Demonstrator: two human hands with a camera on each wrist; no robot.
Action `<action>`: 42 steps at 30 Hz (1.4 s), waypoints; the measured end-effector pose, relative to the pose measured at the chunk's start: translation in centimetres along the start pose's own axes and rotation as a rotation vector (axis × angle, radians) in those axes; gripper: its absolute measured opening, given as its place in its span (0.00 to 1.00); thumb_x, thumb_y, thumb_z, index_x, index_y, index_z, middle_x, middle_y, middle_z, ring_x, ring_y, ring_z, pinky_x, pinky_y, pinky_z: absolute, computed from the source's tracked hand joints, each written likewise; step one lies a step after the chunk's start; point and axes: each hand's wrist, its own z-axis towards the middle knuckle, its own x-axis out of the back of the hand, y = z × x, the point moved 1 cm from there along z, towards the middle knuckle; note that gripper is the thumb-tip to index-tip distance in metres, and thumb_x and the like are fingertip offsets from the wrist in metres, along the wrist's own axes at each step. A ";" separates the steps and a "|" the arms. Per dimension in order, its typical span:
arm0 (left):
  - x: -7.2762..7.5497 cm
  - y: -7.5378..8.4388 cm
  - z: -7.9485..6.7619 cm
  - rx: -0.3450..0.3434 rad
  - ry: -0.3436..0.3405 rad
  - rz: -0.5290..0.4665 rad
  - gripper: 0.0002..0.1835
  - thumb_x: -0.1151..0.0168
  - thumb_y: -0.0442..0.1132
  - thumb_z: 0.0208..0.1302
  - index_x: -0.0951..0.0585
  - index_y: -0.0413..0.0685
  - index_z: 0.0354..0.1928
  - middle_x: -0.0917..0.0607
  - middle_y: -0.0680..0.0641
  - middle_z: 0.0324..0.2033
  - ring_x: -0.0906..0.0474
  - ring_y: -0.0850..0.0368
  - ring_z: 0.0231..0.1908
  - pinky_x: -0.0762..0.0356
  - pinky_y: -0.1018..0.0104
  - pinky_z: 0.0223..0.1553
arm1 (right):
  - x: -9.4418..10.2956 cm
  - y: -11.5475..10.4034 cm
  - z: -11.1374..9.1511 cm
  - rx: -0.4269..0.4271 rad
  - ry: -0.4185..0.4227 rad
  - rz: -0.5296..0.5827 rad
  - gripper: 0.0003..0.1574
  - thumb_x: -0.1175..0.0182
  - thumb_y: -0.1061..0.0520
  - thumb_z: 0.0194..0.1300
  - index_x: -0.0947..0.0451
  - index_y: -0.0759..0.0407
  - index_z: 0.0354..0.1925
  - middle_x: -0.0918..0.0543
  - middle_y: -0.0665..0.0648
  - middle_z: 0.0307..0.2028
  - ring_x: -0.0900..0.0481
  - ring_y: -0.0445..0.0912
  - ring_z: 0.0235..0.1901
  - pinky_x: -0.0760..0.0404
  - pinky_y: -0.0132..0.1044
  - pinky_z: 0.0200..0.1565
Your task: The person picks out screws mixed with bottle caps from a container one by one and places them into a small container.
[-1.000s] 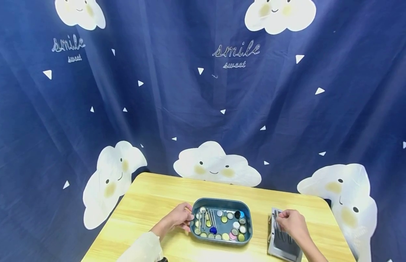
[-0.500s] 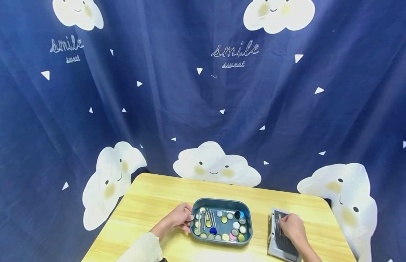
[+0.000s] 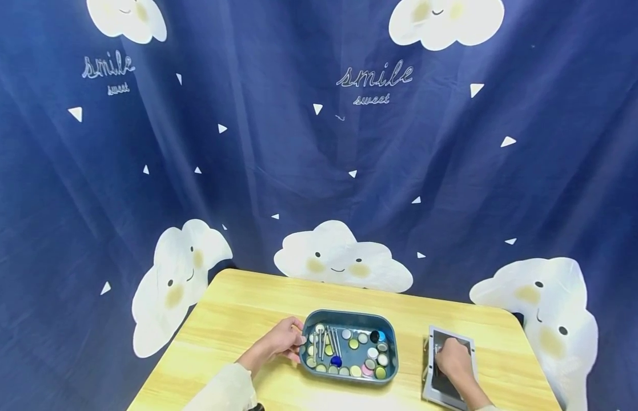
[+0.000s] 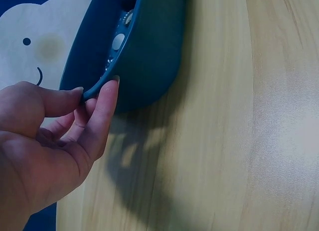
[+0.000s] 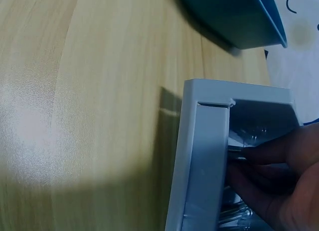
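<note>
My left hand (image 3: 285,337) pinches the left end of a blue-green plastic basin (image 3: 349,318) between thumb and fingers. The left wrist view shows the thumb and fingertips at the rim (image 4: 99,84). Inside lie several slim metal nails (image 3: 320,345) and round coloured bottle caps (image 3: 355,371). Farther right, my right hand (image 3: 454,359) reaches into a shallow grey box (image 3: 429,371). Its thumb and forefinger pinch a shiny metal nail (image 5: 236,154), mostly hidden by the fingers. More metal nails (image 5: 234,213) lie below the hand in the box.
Both containers stand on a light wooden table (image 3: 262,291), with a strip of tabletop between them. A dark blue curtain (image 3: 298,142) with cloud prints hangs behind the far edge.
My right hand has turned and gone lower into the grey box, with the nail now mostly covered by the fingers. My left hand keeps its hold on the basin.
</note>
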 end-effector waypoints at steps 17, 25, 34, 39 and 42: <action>-0.1 -0.2 0.2 -0.003 -0.006 -0.008 0.20 0.40 0.25 0.66 0.32 0.30 0.58 0.20 0.41 0.32 0.24 0.58 0.22 0.06 0.61 0.25 | -0.2 0.1 0.5 -0.041 -0.027 -0.052 0.07 0.45 0.69 0.59 0.22 0.76 0.31 0.22 0.60 0.21 0.22 0.48 0.21 0.23 0.34 0.18; 0.0 -0.2 0.2 -0.005 -0.005 -0.011 0.20 0.41 0.25 0.67 0.32 0.30 0.58 0.21 0.41 0.32 0.25 0.58 0.22 0.06 0.61 0.25 | -0.1 0.3 0.6 -0.020 -0.032 -0.051 0.07 0.46 0.70 0.59 0.23 0.76 0.31 0.22 0.61 0.22 0.22 0.50 0.21 0.21 0.35 0.18; -0.1 -0.1 0.1 -0.005 -0.002 -0.010 0.20 0.41 0.25 0.66 0.33 0.30 0.58 0.20 0.41 0.31 0.25 0.58 0.21 0.07 0.63 0.24 | 0.6 0.2 0.7 0.034 -0.034 -0.073 0.08 0.42 0.70 0.55 0.22 0.78 0.32 0.20 0.62 0.23 0.22 0.50 0.22 0.20 0.38 0.20; -0.1 -0.1 0.1 0.003 -0.003 -0.010 0.20 0.41 0.25 0.66 0.33 0.29 0.58 0.20 0.41 0.31 0.24 0.58 0.22 0.07 0.63 0.24 | 1.5 0.0 0.5 0.066 -0.019 -0.089 0.12 0.39 0.69 0.51 0.22 0.80 0.33 0.19 0.64 0.24 0.22 0.52 0.23 0.19 0.42 0.23; -0.1 -0.1 0.2 0.011 0.002 -0.010 0.21 0.41 0.25 0.66 0.32 0.29 0.58 0.21 0.42 0.30 0.25 0.58 0.21 0.07 0.64 0.23 | 2.2 -0.1 0.4 0.090 0.006 -0.090 0.14 0.39 0.68 0.50 0.22 0.80 0.34 0.18 0.67 0.26 0.23 0.53 0.25 0.17 0.47 0.25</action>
